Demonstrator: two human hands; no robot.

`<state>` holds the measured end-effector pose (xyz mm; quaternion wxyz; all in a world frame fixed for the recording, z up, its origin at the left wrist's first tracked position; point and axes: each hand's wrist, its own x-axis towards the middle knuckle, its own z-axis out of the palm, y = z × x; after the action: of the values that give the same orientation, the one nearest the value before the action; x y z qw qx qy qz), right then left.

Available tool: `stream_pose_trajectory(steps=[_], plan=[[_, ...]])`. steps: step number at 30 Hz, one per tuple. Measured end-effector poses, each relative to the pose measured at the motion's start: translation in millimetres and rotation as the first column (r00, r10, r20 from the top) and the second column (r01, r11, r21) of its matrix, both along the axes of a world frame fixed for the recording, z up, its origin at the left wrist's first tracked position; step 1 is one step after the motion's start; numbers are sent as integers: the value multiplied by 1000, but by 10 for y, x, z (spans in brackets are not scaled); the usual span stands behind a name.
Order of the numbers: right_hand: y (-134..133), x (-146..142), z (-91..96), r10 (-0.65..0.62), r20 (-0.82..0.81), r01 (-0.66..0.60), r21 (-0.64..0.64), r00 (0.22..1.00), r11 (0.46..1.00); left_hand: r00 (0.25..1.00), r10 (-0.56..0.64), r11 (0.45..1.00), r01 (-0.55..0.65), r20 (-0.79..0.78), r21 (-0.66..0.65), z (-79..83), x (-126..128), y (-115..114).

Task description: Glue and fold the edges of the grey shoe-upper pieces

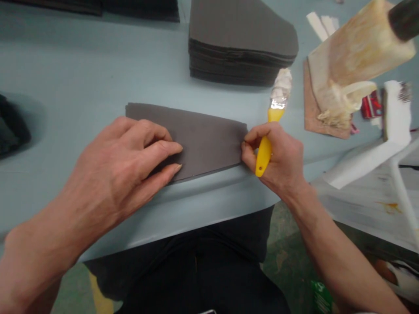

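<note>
A tapered dark grey sheet piece (206, 135) lies on the table near its front edge, with what looks like another layer showing along its rim. My left hand (131, 161) rests on its left part, fingers bent and a little apart, thumb near the lower edge. At the narrow right end, my right hand (278, 152) pinches the edge with thumb and fingertips. A yellow-handled paintbrush (264, 150) is also held in that hand, its bristles up and coated whitish.
Behind the piece stands a thick stack of similar dark grey sheets (242, 61). A glue-stained container (356, 48) stands on a brown board (309, 109) at right, beside white strips (363, 161). More dark pieces lie at the back left (140, 8) and far left (13, 126).
</note>
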<state>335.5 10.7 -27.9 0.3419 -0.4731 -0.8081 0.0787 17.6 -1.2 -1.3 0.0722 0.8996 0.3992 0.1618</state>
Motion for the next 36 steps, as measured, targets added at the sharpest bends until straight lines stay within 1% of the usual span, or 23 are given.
stream_pose_trajectory(steps=[8, 11, 15, 18, 20, 23, 25, 27, 29, 31, 33, 36], plan=[[22, 9, 10, 33, -5, -33, -1, 999, 999, 986, 67, 997, -72, -151, -30, -1, 9, -4], [27, 5, 2, 39, -23, -38, 7, 999, 999, 986, 56, 997, -64, -155, -43, -2, 4, -13], [31, 0, -4, 31, -54, -31, -6, 998, 999, 985, 86, 995, -93, -150, -37, 6, 26, -65], [20, -1, 18, 23, -57, -26, -40, 998, 999, 981, 116, 991, -126, -157, -50, 19, 55, -112], [4, -4, 47, -21, -25, 18, -94, 999, 995, 979, 125, 990, -134, -162, -45, 29, 68, -133], [-13, -12, 84, -84, 52, 91, -167, 995, 982, 980, 102, 993, -110, -173, -40, 41, 75, -149], [-10, -15, 87, -59, 41, 65, -151, 997, 986, 984, 85, 994, -94, -155, -57, 42, 77, -153], [3, -14, 75, -5, -13, 3, -106, 1000, 994, 987, 84, 993, -94, -134, -73, 38, 78, -153], [16, -13, 57, 22, -52, -26, -76, 998, 997, 987, 80, 993, -91, -141, -72, 31, 75, -148], [25, -10, 44, 15, -52, -19, -77, 999, 997, 989, 54, 997, -63, -141, -54, 25, 63, -140], [30, -7, 41, 6, -43, -10, -84, 999, 996, 994, 18, 999, -23, -108, -43, 23, 35, -132], [37, 2, 49, 7, -46, -12, -103, 999, 995, 999, -19, 997, 15, -49, -69, 30, -34, -132]])
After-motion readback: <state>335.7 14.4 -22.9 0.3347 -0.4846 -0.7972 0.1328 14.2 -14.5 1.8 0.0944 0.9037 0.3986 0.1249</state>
